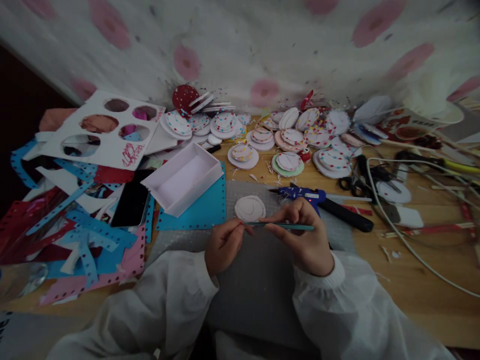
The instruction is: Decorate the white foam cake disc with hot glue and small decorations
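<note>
In my right hand (305, 237) is a thin flat blue-green piece (296, 227), seen edge-on and pinched between thumb and fingers. My left hand (225, 245) is closed at the left end of that piece, fingertips pressed together on it. Just beyond the hands, a small white round disc (250, 208) with a curved line on it lies on the grey mat (258, 290). A blue glue gun (305, 194) with a black handle rests behind my right hand.
An open white box (183, 179) sits on a blue sheet (215, 205) at left, beside a phone (131, 200) and paper scraps (86, 235). Several dotted discs (288, 162) line the back. Scissors (352, 186) and a white cable (393, 235) lie right.
</note>
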### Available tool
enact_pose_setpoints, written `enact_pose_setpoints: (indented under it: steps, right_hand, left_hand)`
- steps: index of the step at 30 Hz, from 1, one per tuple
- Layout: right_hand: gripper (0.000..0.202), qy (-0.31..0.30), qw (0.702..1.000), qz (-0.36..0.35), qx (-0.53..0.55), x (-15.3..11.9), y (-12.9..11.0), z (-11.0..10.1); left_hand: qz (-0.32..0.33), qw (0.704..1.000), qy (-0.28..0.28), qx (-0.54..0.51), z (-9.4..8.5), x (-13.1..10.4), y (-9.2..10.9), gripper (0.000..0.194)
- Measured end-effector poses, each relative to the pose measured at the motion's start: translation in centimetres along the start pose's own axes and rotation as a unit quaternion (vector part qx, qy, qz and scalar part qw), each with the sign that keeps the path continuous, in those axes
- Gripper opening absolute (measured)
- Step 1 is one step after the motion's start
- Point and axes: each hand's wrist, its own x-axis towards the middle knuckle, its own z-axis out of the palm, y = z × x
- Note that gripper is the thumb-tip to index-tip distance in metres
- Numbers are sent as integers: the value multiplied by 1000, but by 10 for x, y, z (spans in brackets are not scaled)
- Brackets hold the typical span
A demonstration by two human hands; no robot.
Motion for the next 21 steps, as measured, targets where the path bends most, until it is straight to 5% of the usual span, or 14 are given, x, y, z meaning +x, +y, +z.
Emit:
enact_pose_setpoints:
  steps: [6,11,14,17,21]
  right_hand:
    - [43,49,998,-33,4,-3,0,1]
    - [41,110,961,-188,-171,-17,5,2]
    - [30,6,894,-280,-351,-24,9,0]
    - [21,-101,833,-367,-401,-26,12,0]
    - [17,-147,836,-373,-374,-21,12,3]
  left_hand:
    - [1,1000,-7,19,-1,1,3,36]
    - [-6,997,-58,49,-3,2,6,48]
    - [-17,994,-107,15,-3,2,4,61]
    - [-32,995,-88,-24,-1,2,2,64]
    - [-80,991,-80,-71,2,2,1,57]
